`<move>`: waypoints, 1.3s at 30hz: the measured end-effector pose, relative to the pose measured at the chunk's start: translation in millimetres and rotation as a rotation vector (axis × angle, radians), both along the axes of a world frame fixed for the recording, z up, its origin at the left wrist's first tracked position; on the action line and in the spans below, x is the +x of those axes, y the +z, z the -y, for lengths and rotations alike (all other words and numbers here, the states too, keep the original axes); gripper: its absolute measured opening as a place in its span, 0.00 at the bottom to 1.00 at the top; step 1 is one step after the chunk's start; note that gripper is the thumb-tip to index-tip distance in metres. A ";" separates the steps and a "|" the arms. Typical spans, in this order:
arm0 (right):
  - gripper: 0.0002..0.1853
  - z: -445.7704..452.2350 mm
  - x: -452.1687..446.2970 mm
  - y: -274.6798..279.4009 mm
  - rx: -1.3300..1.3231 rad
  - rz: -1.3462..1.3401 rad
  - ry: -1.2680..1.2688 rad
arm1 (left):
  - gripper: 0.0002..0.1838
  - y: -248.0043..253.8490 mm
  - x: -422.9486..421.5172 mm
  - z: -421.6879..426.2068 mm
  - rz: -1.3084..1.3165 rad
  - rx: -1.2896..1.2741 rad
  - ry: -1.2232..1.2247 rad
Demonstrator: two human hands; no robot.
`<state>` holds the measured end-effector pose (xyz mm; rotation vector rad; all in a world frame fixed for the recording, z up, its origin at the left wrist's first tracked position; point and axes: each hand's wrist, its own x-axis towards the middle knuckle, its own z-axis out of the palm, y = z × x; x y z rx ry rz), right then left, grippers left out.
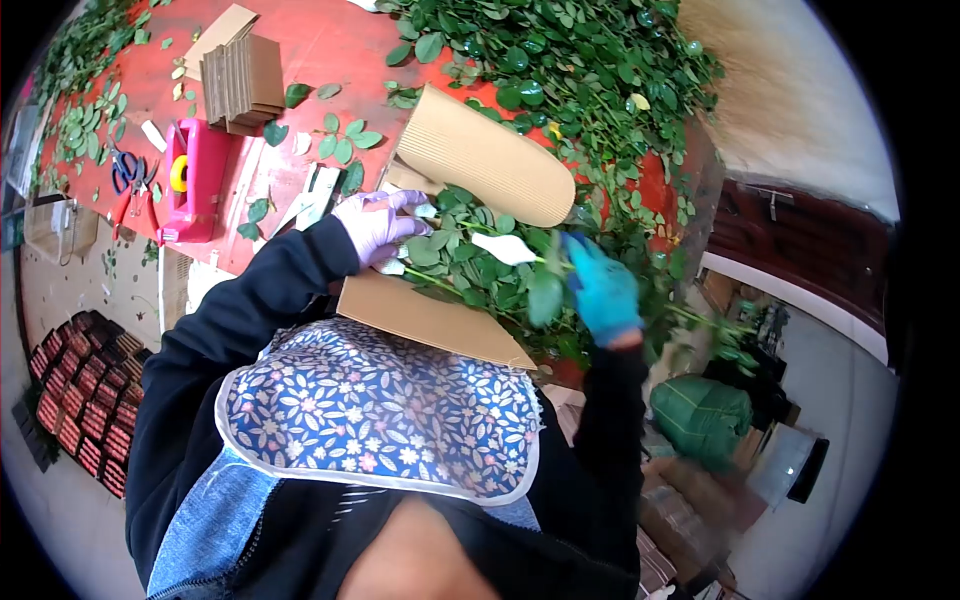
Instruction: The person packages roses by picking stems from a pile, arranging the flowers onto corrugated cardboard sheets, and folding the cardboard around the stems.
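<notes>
My left hand [380, 225], in a lavender glove, lies over the left end of a bundle of leafy rose stems [450, 245]. Its fingers are spread, close to several small white flower heads. In a blue-teal glove, my right hand [602, 290] is closed around a rose stem with a white head [505, 248] pointing left, above the bundle. The fingertips are partly hidden by leaves. Behind the bundle stands a curved sheet of corrugated cardboard [485, 155]; another cardboard flap [435, 322] lies along the front, against my apron.
Cut greenery [560, 60] is heaped at the back right of the red table [330, 50]. A pink tape dispenser [195, 185], scissors [130, 172], red-handled pliers [137, 205] and a stack of cardboard pieces [242, 82] stand at the left. A green bundle [702, 420] sits at lower right.
</notes>
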<state>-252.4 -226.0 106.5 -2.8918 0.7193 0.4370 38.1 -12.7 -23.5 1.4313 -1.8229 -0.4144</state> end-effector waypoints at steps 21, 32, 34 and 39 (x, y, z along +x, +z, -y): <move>0.30 -23.4 20.8 -3.7 0.099 0.155 0.046 | 0.29 -11.1 -5.0 -5.7 -0.050 0.298 -0.048; 0.28 -51.3 68.3 -119.8 -0.119 0.115 -0.037 | 0.38 9.5 -2.7 -4.7 0.011 0.416 -0.056; 0.28 -48.7 70.8 -106.1 0.002 0.068 0.007 | 0.40 6.0 -2.3 -4.3 0.000 0.466 -0.069; 0.38 -57.1 84.1 -34.1 -0.084 0.057 0.150 | 0.44 1.6 -4.5 -3.1 -0.010 0.465 -0.028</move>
